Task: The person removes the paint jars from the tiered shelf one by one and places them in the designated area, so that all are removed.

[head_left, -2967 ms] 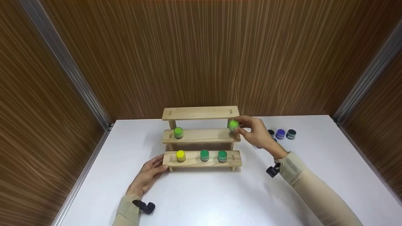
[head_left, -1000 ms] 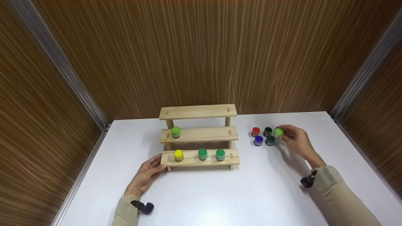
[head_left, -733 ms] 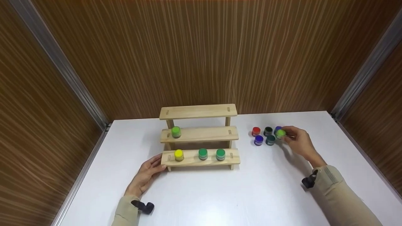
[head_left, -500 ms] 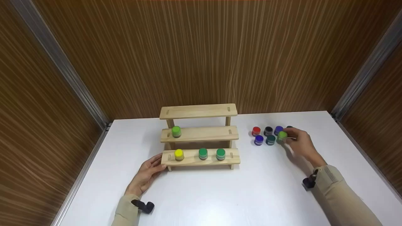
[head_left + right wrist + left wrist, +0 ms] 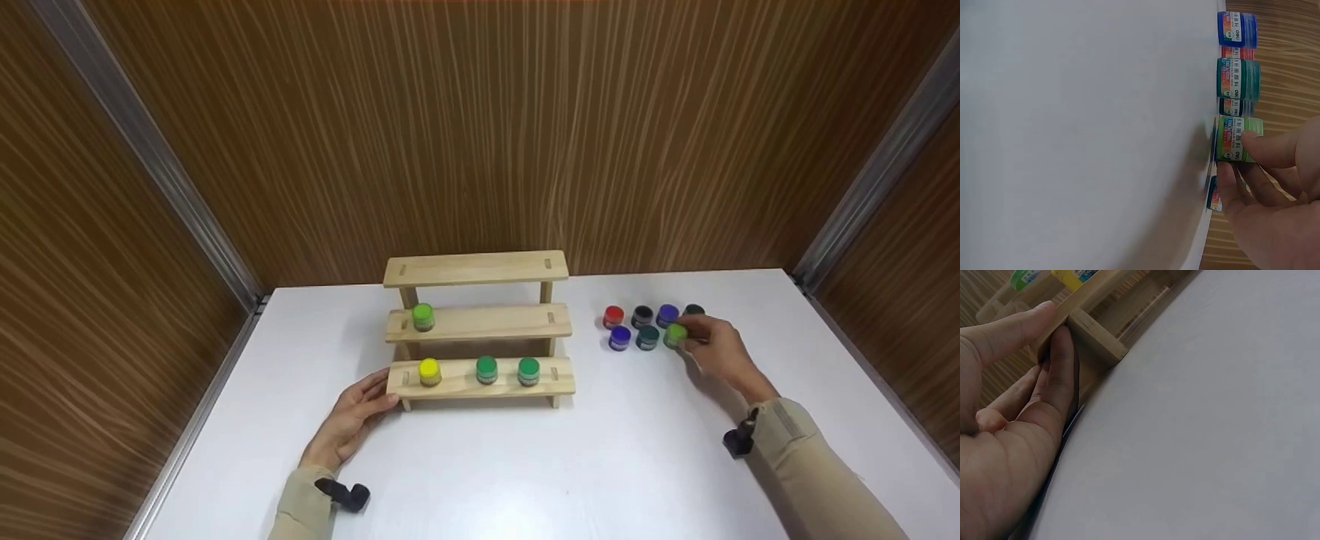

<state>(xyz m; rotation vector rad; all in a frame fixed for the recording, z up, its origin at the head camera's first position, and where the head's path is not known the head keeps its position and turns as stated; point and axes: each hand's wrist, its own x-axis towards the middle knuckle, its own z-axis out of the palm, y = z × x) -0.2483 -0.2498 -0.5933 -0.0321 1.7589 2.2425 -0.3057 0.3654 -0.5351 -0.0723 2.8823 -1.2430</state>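
My right hand (image 5: 721,351) pinches a light green paint jar (image 5: 1233,139) by its side, thumb at the lid end. The jar is at the front right of a cluster of jars on the table, beside a dark teal jar (image 5: 648,338). With thumb above and fingers beneath, my left hand (image 5: 351,421) holds the left end of the lowest step of a three-step wooden display stand (image 5: 1098,337). That step bears a yellow jar (image 5: 430,373) and two green jars, one being the right-hand green jar (image 5: 529,372). Another light green jar (image 5: 423,317) sits left on the middle step.
Around the held jar stand a red jar (image 5: 613,317), a black jar (image 5: 642,316), two purple-blue jars, the front one (image 5: 619,338) and the back one (image 5: 667,315), and a dark jar (image 5: 694,310) partly behind my right hand. Wood-grain panels (image 5: 480,135) enclose the white table (image 5: 480,472).
My right hand has carried the light green jar from the right end of the middle step to the cluster and lowered it at the front. My left hand stays on the stand.
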